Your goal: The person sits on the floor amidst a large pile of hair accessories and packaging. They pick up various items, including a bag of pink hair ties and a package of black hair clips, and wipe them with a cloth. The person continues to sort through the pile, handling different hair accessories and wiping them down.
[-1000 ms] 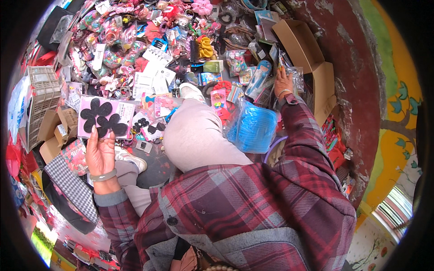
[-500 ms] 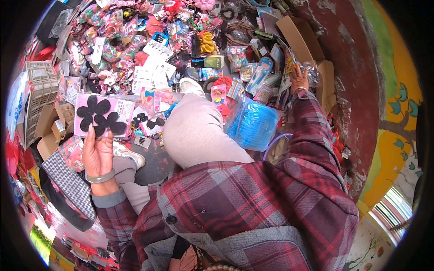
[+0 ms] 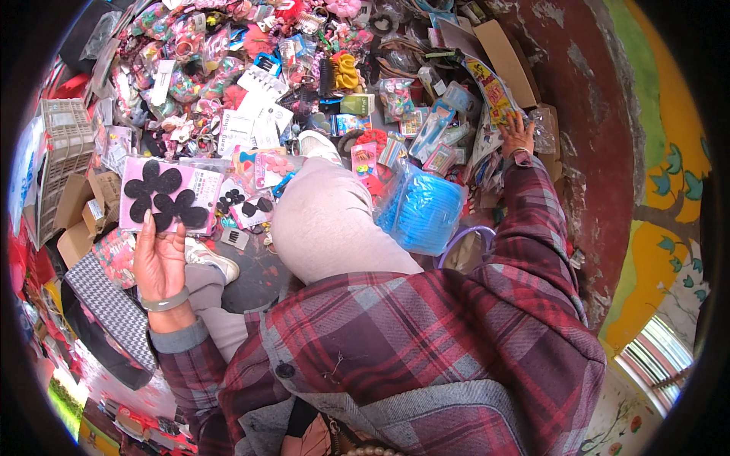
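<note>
My left hand grips the lower edge of a pink card with two black flower-shaped pieces on it, thumb in front. Over at the right, my right hand has its fingers spread against the lower end of a yellow and red packet. That packet leans beside an open cardboard box. Crumpled clear plastic lies just right of the hand. Close to the pink card are a smaller card with black bows and a pink flower card.
A large heap of packaged hair accessories spreads ahead. A bagged blue plastic stack sits right of my knee, above a purple-rimmed basket. At left stand a pale crate and a small cardboard box. A red wall bounds the right.
My right hand has shifted slightly right and down, and more of the yellow and red packet shows above it. The left hand still holds the pink card, slightly lower and further left.
</note>
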`<state>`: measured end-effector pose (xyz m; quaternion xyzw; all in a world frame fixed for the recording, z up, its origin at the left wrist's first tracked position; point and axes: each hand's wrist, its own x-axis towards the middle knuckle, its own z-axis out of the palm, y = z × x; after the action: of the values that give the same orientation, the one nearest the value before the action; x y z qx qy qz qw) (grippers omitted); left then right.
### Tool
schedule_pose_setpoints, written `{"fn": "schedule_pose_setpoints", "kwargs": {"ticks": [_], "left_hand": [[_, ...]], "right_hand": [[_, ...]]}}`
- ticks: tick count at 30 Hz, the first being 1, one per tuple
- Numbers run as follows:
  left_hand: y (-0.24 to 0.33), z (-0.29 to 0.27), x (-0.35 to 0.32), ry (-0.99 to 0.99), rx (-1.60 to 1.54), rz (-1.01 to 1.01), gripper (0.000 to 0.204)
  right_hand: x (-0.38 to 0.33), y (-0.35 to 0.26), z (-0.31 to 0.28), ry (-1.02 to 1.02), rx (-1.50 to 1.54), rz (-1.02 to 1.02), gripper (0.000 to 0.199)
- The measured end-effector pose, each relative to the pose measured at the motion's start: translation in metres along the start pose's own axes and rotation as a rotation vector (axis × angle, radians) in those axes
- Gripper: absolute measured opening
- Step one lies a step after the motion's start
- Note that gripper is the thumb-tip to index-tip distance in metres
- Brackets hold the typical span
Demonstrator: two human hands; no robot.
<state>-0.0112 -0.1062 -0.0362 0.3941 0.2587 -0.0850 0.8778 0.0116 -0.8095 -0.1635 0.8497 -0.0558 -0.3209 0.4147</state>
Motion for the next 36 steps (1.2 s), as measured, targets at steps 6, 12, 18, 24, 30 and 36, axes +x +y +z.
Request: {"fn": "schedule_pose_setpoints", "kwargs": {"ticks": [6,12,18,24,30,36], "left_hand": [[0.000,-0.003,-0.002,-0.019,0.002,0.017,0.018],[0.000,0.001,-0.004,0.010,-0.007,0.008,0.018],[-0.001,-0.006,-0.004,-0.008,0.003,0.010,0.019],[0.000,-0.009,-0.005,-0.064,-0.013,0.009,0.022],[0.000,0.002,-0.009,0.048,-0.009,0.023,0.017],[0.001,0.003,-0.009,0.059,-0.006,0.017,0.017]], "right_hand": [[0.015,-0.027,0.003,-0.037,-0.110,0.047,0.040],[0.001,-0.026,-0.006,0.155,0.066,-0.053,0.038],[-0.011,-0.018,-0.053,0.435,0.081,-0.257,0.025],[0.022,-0.022,-0.068,0.477,0.301,-0.346,0.020],[0.031,-0.057,-0.100,0.846,1.008,0.331,0.024],[0.037,-0.056,-0.099,0.485,1.140,0.490,0.021]]}}
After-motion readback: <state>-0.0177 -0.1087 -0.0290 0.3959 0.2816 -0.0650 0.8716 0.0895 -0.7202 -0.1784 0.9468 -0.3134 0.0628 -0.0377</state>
